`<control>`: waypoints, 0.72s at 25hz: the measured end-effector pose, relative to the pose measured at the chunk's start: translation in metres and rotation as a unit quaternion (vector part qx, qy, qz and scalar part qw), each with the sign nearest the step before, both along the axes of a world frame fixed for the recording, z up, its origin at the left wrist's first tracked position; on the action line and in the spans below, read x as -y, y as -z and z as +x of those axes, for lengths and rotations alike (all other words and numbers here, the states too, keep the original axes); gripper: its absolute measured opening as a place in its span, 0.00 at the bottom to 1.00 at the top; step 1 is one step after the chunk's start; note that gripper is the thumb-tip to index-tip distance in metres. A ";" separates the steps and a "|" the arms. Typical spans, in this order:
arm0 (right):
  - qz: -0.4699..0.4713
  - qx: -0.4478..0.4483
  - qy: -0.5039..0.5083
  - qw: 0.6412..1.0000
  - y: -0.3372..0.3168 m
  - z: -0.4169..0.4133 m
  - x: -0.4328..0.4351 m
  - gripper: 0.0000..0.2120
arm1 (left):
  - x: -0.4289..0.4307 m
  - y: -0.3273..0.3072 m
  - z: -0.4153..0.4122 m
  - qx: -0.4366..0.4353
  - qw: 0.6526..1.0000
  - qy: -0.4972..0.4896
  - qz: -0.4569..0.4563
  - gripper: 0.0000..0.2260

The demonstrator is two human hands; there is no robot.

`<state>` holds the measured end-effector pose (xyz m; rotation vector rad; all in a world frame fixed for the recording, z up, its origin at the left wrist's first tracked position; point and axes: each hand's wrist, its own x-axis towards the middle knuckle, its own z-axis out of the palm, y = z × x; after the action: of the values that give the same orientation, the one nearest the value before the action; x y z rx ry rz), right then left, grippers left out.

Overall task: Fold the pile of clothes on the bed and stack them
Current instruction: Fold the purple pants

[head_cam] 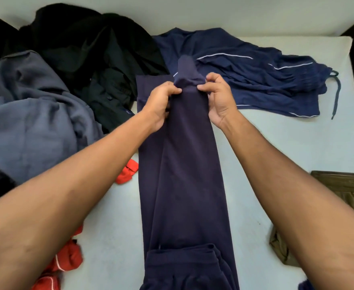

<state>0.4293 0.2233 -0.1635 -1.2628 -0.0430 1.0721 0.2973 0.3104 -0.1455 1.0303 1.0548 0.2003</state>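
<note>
Two hands on one garment. The navy trousers (184, 164) lie lengthwise down the middle of the bed (276, 147), legs laid one on the other, and what looks like the waistband end is nearest the person. Left hand (161, 103) and right hand (218, 99) each pinch the far cuff end, thumb + fingers curled on the cloth, with the cuff raised a bit off the sheet.

Progress, judged: early. The trousers are halved lengthwise, but the crosswise fold isn't done yet and prob comes next from this grip.

Left to do:
- grey garment (32, 114), crumpled at left
- black garment (88, 59), heaped behind it
- blue track pants (245, 80) w/ white piping, spread out far right, not folded
- red garment (128, 172), bunched by the left forearm, w/ more red cloth lower left

The olive garment (349, 191) at the right edge may be folded already, but it's partly hidden by the right arm, so can't tell. No clear stack in view.
</note>
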 end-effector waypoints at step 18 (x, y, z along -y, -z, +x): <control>-0.033 0.340 -0.158 0.927 0.002 -0.027 -0.066 0.22 | -0.051 0.005 -0.059 -0.162 0.911 -0.092 0.368 0.04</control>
<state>0.4023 0.2891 -0.1658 -1.6780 -0.7661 0.8573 0.2387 0.3612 -0.1502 1.6822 1.4255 0.6336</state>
